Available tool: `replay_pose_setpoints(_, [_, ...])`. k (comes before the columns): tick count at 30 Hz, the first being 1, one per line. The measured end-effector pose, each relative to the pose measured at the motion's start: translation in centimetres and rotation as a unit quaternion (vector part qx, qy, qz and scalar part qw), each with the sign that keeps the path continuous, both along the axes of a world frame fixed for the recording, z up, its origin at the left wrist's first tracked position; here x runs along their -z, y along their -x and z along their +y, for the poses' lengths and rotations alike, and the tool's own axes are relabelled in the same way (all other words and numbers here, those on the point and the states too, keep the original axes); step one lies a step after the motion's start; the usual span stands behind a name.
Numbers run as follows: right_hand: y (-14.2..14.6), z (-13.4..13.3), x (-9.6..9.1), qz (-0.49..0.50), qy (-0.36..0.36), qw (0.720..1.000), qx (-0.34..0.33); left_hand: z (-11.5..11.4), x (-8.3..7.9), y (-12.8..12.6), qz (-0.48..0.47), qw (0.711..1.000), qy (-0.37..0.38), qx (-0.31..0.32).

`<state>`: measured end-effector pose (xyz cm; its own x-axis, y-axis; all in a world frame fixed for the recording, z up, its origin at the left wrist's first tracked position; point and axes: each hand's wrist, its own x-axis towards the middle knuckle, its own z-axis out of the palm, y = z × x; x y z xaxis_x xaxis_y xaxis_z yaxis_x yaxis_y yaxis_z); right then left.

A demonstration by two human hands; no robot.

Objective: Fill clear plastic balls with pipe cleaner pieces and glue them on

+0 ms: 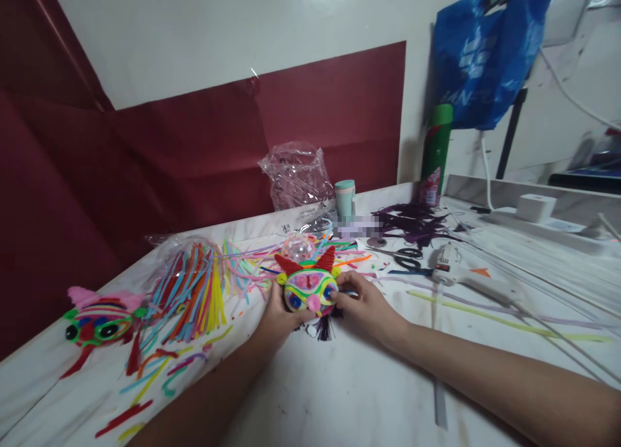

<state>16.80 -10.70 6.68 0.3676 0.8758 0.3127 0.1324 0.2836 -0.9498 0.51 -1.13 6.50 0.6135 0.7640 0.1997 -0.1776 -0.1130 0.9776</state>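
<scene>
1. From where I stand, the ornament [306, 284] is right between the two hands, over the near part of the tabletop [359, 395]; whether its underside touches down, I cannot tell.
2. Its longer axis runs crosswise, hand to hand, with the red horns [326, 259] pointing up and away from the person.
3. The left grip [277, 312] is closed around the left and lower edge, thumb along the bottom.
4. The right grip [363, 306] has thumb and fingers drawn together on the right edge, beside a blue disc [328, 292]; whether they pinch disc or rim, I can't make out.
5. Neither hand is nearer: both touch it, but the right fingertips sit closest to that disc.
6. A dark tassel [325, 329] shows beneath. The glue gun [478, 285] lies to the right, well apart.
</scene>
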Motion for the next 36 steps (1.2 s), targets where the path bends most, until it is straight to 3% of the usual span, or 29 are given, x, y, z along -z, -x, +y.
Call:
replay_pose_setpoints(9, [-0.2,0.2,0.5,-0.011,0.012,1.000,0.012,-1.0,-0.6,-0.3,0.026,0.999,-0.016,-0.043])
replay_pose_setpoints(16, [-0.3,0.2,-0.2,0.147,0.026,0.985,-0.090,-0.1,-0.3,-0.3,0.006,0.999,0.021,-0.046])
replay_pose_setpoints(22, [-0.3,0.2,-0.2,0.065,0.018,0.996,-0.052,0.2,0.0,-0.3,-0.001,0.999,0.012,-0.036])
replay_pose_setpoints(28, [-0.5,0.3,-0.1,0.078,0.011,0.995,-0.065,-0.6,-0.4,-0.2,-0.053,0.998,0.038,0.009])
replay_pose_setpoints(36, [-0.5,0.2,0.2,0.053,0.026,0.997,-0.046,-0.7,-0.7,-0.2,-0.047,0.999,0.021,-0.011])
